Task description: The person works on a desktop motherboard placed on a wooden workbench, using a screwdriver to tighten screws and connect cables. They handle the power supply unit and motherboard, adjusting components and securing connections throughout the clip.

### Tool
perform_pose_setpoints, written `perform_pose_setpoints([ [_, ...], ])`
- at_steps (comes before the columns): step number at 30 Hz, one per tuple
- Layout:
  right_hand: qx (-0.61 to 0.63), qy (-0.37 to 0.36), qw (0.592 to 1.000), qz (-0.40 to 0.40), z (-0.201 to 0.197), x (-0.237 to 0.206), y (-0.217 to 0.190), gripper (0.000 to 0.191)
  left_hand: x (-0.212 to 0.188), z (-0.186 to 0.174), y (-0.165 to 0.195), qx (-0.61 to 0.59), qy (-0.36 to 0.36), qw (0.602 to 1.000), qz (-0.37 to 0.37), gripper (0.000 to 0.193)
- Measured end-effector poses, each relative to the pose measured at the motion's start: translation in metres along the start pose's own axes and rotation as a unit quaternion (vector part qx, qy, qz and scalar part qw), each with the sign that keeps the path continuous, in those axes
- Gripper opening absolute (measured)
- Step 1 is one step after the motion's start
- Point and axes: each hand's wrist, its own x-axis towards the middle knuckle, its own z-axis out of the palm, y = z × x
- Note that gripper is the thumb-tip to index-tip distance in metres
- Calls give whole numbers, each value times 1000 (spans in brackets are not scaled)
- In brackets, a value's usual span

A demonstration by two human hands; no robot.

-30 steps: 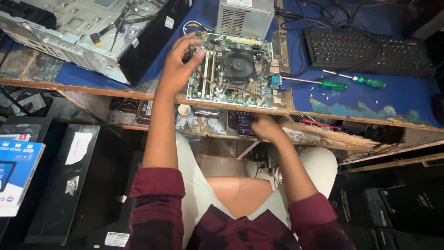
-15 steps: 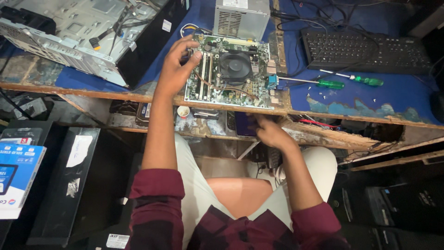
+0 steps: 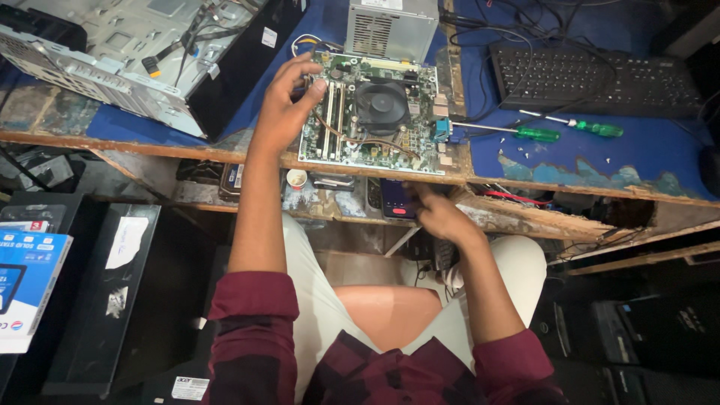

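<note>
Left hand on the motherboard, right hand at a phone on the shelf under the bench.

The left hand [image 3: 281, 112] rests on the left side of the green motherboard [image 3: 375, 112], fingers curled loosely over its left edge beside the memory slots, gripping nothing outright. The board lies at the front edge of the blue-topped bench [image 3: 615, 161], its black fan [image 3: 382, 105] near the middle, a grey power supply [image 3: 391, 26] touching its back edge. The right hand [image 3: 442, 217] sits below the front edge, fingertips on a dark phone [image 3: 396, 201] lying on the lower shelf; its fingers are narrow, closed around nothing. Two green-handled screwdrivers [image 3: 540, 133] lie right of the board, before a black keyboard [image 3: 592, 75]. An open computer case [image 3: 112, 52] fills the back left corner.
</note>
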Motion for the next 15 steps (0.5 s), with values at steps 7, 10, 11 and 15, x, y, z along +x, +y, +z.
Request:
perform_pose_setpoints([
  [7,-13,3,1000,-25,6,2,-2,58,0,0,-3,-2,1,1000,-4,36],
  [10,-16,-5,1000,-17,11,3,-8,58,0,0,-4,5,1,1000,3,35],
  [11,-9,-11,999,-29,10,1,-12,62,1,0,-5,13,2,1000,15,34],
  [15,62,-3,994,-90,-11,-16,-38,54,2,0,-8,1,-1,1000,31,33],
])
